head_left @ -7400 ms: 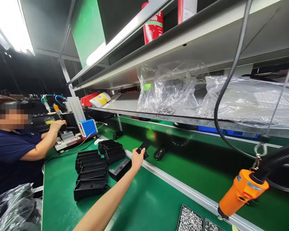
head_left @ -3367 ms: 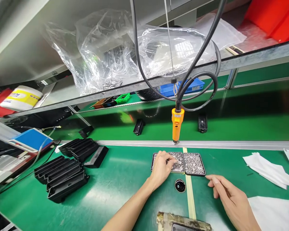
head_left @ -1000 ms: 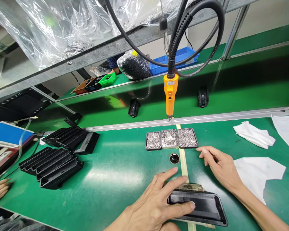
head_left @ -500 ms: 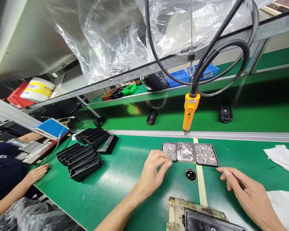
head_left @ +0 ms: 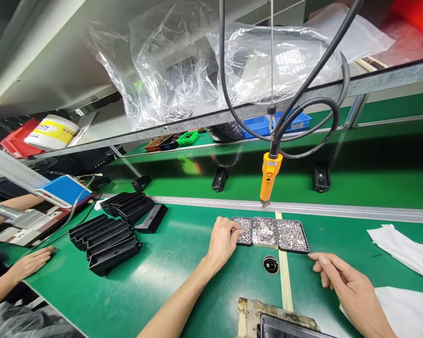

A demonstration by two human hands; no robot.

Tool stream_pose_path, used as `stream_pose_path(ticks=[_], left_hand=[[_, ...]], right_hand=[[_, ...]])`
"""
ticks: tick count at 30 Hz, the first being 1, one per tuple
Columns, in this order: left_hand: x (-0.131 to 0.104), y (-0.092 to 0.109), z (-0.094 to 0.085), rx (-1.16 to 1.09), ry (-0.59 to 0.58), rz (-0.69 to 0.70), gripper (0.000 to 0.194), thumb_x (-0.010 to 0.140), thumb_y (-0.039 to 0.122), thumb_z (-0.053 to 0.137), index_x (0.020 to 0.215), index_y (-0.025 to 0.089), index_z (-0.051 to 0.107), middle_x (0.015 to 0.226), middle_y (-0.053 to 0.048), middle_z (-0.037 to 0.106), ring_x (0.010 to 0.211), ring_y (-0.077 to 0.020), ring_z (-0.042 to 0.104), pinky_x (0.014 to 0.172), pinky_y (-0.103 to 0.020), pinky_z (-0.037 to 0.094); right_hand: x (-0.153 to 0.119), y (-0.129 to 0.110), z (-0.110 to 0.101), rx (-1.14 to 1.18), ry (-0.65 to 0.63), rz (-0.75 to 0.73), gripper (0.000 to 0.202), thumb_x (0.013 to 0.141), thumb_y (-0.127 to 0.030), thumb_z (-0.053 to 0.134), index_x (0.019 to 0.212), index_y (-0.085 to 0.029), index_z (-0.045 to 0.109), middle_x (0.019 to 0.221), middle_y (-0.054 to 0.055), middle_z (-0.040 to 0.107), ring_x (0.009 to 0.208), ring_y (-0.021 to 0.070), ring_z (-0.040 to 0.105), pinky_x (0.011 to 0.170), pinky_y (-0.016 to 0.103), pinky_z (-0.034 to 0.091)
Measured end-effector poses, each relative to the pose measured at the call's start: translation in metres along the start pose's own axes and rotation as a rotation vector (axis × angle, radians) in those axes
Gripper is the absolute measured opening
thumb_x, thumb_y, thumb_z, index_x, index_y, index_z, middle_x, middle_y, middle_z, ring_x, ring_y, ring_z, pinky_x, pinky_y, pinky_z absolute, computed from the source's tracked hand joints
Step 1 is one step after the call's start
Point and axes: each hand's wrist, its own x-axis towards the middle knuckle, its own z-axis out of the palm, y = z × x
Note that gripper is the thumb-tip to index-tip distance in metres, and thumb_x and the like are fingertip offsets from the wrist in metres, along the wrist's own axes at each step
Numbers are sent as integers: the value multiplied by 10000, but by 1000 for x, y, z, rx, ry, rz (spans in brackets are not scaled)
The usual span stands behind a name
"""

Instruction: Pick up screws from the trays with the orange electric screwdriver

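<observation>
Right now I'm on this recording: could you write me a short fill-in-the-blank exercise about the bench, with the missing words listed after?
1. Small metal parts lie in ____ trays set in a row.
2. The left hand is at that row's ____ end.
3. The bench top is coloured ____.
4. A white cloth lies on the picture's ____ side.

Missing words: three; left; green; right.
</observation>
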Motion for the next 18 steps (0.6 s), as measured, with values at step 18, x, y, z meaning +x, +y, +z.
stream_pose_path(ticks=[18], left_hand=[[-2,9,6,-376,118,-133,226,1054,243,494,877,182,621,892,-38,645,926,-221,583,878,-376,460]], right_hand=[[50,-91,1,-36,19,-156,652,885,-774,639,1300,-273,676,1149,96,724,962,287,696,850,443,593]])
